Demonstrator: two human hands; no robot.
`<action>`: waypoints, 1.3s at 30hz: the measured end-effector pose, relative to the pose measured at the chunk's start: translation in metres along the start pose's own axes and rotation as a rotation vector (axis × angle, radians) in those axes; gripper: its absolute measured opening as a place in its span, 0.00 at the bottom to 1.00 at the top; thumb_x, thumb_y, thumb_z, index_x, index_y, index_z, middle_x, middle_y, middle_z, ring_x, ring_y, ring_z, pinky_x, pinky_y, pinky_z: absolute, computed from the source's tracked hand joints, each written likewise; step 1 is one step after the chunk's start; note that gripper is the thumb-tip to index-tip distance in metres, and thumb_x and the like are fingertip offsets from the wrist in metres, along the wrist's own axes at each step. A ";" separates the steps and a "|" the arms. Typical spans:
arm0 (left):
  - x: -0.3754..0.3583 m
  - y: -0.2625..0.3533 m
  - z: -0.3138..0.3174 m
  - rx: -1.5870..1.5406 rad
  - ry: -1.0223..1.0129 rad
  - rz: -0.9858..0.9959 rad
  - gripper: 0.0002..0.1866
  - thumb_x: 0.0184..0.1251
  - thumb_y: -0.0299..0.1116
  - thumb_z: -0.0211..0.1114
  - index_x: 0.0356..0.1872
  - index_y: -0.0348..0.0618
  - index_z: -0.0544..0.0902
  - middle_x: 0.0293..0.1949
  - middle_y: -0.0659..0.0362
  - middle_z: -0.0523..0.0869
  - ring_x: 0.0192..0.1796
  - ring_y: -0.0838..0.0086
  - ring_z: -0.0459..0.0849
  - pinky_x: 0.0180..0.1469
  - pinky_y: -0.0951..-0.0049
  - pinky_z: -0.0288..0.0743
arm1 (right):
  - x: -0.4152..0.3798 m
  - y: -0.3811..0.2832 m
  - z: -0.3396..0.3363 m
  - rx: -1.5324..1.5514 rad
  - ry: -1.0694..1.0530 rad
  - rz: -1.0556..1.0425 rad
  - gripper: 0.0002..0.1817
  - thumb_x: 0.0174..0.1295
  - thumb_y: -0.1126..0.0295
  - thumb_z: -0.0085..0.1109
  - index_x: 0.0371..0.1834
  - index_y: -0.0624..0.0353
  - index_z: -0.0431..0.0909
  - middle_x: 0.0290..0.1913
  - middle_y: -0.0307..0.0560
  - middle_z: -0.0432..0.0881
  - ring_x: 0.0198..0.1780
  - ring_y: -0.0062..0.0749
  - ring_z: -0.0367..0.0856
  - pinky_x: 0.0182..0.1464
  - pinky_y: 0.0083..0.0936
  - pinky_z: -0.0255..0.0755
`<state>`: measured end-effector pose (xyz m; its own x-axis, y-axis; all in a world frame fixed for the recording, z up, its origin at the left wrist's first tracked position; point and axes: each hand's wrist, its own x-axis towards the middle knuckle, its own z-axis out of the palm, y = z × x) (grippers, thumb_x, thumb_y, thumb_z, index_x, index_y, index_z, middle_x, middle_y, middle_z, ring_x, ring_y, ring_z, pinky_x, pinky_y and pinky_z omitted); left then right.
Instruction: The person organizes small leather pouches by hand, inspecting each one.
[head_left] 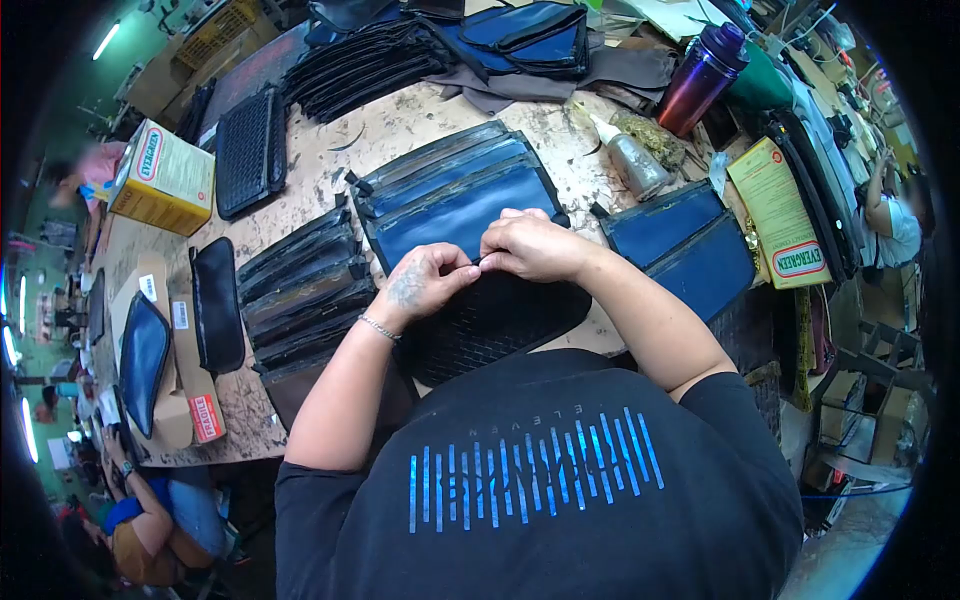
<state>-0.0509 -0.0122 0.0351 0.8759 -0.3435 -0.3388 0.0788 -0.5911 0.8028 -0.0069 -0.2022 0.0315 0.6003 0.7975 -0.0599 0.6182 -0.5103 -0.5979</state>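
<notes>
The bench [340, 140] curves across the frame, its near edge running close to the person's torso at the lower middle. Its bare, stained surface shows at upper middle, between the black woven panel [250, 150] and the blue piece [460, 215], and again around the glue bottle [635, 165]. The stacked dark strips [300, 290] lie just left of the blue piece, the blue panels [680, 245] to its right, narrowing the room there.

At the centre, both hands meet where the blue piece borders the black textured piece [490, 320]. The left hand [420, 285] and right hand [525, 245] pinch a dark edge there, fingertips nearly touching, fingers curled.
</notes>
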 end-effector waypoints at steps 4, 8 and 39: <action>0.000 -0.006 0.005 0.101 0.115 0.202 0.13 0.57 0.38 0.62 0.24 0.37 0.76 0.22 0.60 0.75 0.26 0.79 0.70 0.30 0.77 0.65 | -0.001 0.006 -0.007 -0.040 0.018 0.021 0.16 0.52 0.52 0.55 0.26 0.55 0.79 0.28 0.43 0.79 0.40 0.38 0.72 0.46 0.35 0.59; 0.001 -0.013 0.005 0.163 0.197 0.293 0.13 0.54 0.37 0.62 0.22 0.37 0.75 0.21 0.54 0.75 0.24 0.69 0.73 0.29 0.72 0.67 | -0.006 0.030 -0.016 -0.023 0.074 0.061 0.20 0.50 0.48 0.57 0.22 0.55 0.79 0.24 0.44 0.78 0.38 0.38 0.72 0.43 0.33 0.61; -0.018 -0.024 -0.023 -0.374 -0.200 -0.047 0.10 0.56 0.32 0.64 0.36 0.38 0.80 0.26 0.67 0.79 0.28 0.87 0.72 0.32 0.85 0.67 | 0.013 -0.006 -0.010 0.171 -0.099 -0.036 0.12 0.49 0.60 0.61 0.30 0.56 0.78 0.30 0.46 0.80 0.37 0.39 0.76 0.43 0.30 0.67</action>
<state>-0.0578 0.0251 0.0335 0.7602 -0.4792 -0.4387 0.3161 -0.3171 0.8942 0.0026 -0.1921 0.0426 0.5213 0.8463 -0.1099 0.5378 -0.4257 -0.7277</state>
